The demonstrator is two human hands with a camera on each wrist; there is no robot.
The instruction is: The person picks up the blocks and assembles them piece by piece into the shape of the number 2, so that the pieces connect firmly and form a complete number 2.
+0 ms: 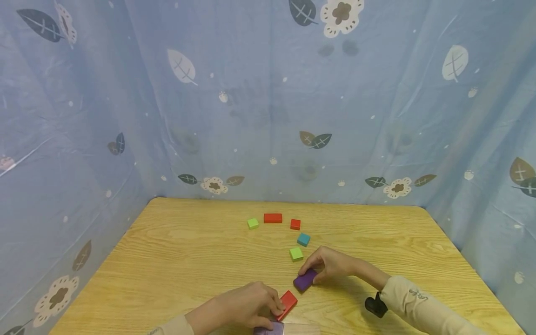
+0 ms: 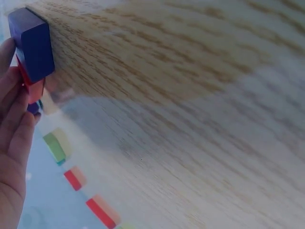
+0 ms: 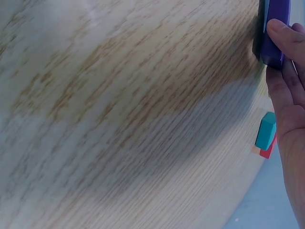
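Observation:
My left hand (image 1: 251,304) is low in the head view, fingertips on a red block (image 1: 289,302) and thumb against a purple block (image 1: 270,329) at the bottom edge. The left wrist view shows that purple block (image 2: 35,45) in front of the red one (image 2: 34,90), fingers beside both. Farther right, my right hand (image 1: 331,265) pinches another purple block (image 1: 304,280) between thumb and fingers, just beyond the red block. In the right wrist view this purple block (image 3: 277,33) lies under the thumb; whether it touches the table is hard to tell.
A light green block (image 1: 296,254), a teal block (image 1: 303,239), a small red block (image 1: 295,224), a longer red block (image 1: 273,218) and another green block (image 1: 253,224) curve away across the wooden table (image 1: 188,246). A pale flat piece (image 1: 302,329) lies at the bottom edge. Blue patterned curtains (image 1: 268,116) surround the table.

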